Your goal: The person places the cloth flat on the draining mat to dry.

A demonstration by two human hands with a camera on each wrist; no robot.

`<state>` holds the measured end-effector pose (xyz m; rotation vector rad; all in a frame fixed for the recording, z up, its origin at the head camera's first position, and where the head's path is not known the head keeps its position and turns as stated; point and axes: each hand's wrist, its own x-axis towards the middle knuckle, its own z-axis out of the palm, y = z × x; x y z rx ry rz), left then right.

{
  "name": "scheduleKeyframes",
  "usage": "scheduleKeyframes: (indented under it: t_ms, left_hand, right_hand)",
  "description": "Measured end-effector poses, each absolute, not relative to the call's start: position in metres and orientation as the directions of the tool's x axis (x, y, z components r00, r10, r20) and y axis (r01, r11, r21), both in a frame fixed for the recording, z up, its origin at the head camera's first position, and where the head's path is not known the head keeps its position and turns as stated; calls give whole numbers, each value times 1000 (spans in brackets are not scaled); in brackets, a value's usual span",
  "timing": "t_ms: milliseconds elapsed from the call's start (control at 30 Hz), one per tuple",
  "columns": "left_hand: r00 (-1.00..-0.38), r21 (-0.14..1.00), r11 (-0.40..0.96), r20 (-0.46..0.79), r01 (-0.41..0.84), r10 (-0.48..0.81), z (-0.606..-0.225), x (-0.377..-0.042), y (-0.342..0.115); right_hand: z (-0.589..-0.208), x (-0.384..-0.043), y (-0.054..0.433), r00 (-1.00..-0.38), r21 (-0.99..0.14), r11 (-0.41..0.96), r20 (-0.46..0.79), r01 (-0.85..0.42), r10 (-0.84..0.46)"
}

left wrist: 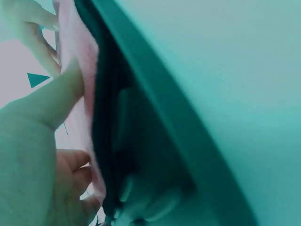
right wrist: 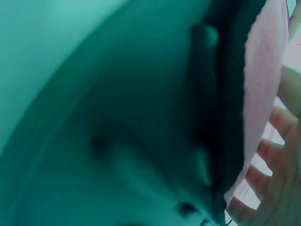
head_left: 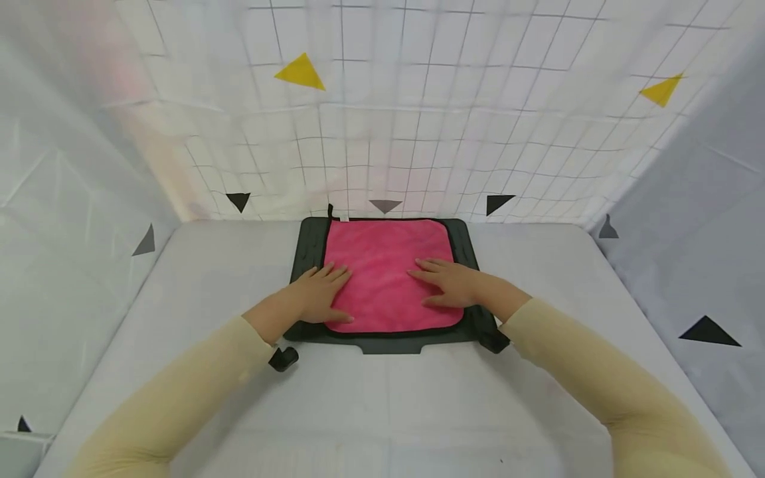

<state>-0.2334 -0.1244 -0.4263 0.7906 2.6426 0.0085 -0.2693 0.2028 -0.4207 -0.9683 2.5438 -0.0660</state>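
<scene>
A pink cloth (head_left: 382, 265) with a black edge lies spread flat over a dark grey board (head_left: 391, 346) in the head view. My left hand (head_left: 319, 294) rests on the cloth's left side, its fingers spread. On the right side of the cloth my right hand (head_left: 448, 282) lies with fingers extended toward the middle. In the left wrist view, the thumb of the left hand (left wrist: 37, 132) touches the pink cloth (left wrist: 87, 56) near its dark edge. The right wrist view has the right hand (right wrist: 277, 174) against the cloth (right wrist: 261, 84), with the board (right wrist: 117, 117) beneath.
The board lies on a white table (head_left: 358, 411) near the back wall. That wall carries a grid sheet (head_left: 382, 99) with yellow and black triangles. White side panels stand at left and right. A small black loop rises from the cloth's upper left corner.
</scene>
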Motion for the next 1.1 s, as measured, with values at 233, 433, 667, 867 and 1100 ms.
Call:
scheduleKeyframes:
  t_ms: [233,433,667,867,1100]
  left_hand:
    - [-766,83,829,-339,553,546,-432,-225,-134]
    - [-788,100,833,-278,545,549,-436,-224,-148]
    - [-826,205,843,-183,498,532,-433,-216,-170]
    - [-812,235,828,-187,509,553,-433,-205,-174]
    - [-821,228,838,-194,495,538,-441,-200,-173]
  right_hand:
    - [-427,-258,220,-682,-184,763,-355,-619,-639]
    - [-434,-251,235,-699,-270,761,-303,-589,-648]
    - [-424,-235,251,-772,-461,747,-184,-478,-608]
    - [-430,-224,258,-776,-448,743,-152,-498,-612]
    - [-445,-219,259,-799,-389,787,-180,-478,-574]
